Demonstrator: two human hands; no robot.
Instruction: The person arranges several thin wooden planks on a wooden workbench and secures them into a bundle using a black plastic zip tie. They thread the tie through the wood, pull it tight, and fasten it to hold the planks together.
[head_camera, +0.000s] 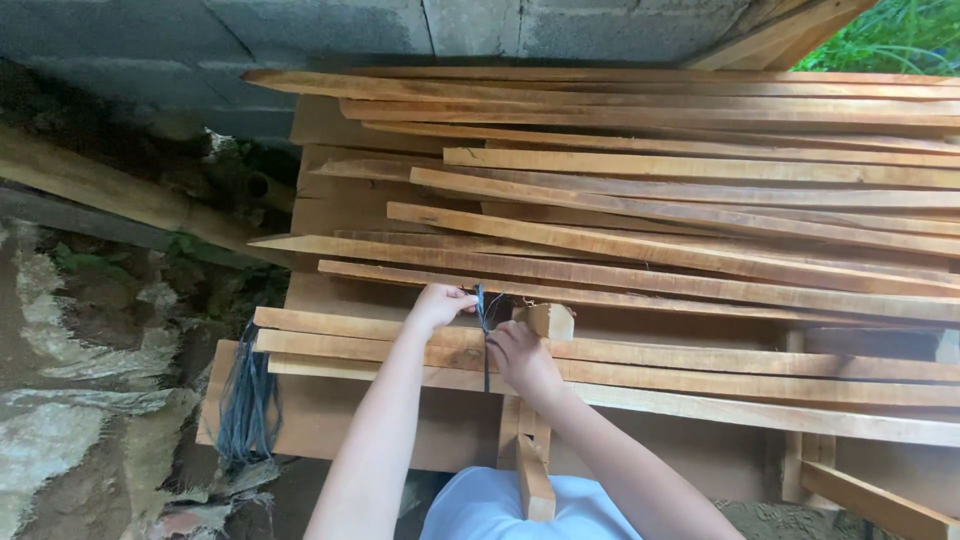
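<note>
A: Cord (485, 335), dark, thin, runs across the wooden slats (700, 375) near the table's (330, 420) front edge. Left hand (438, 305) fingers pinch its top end.
B: Right hand (522, 358)?
A: Fingers curled on the cord, over the slats. Loose dark cord bundle (248, 400) hangs off the table's left edge.

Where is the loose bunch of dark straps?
In the head view, the bunch of dark straps hangs off the left end of the wooden slats, left of both hands.
</note>
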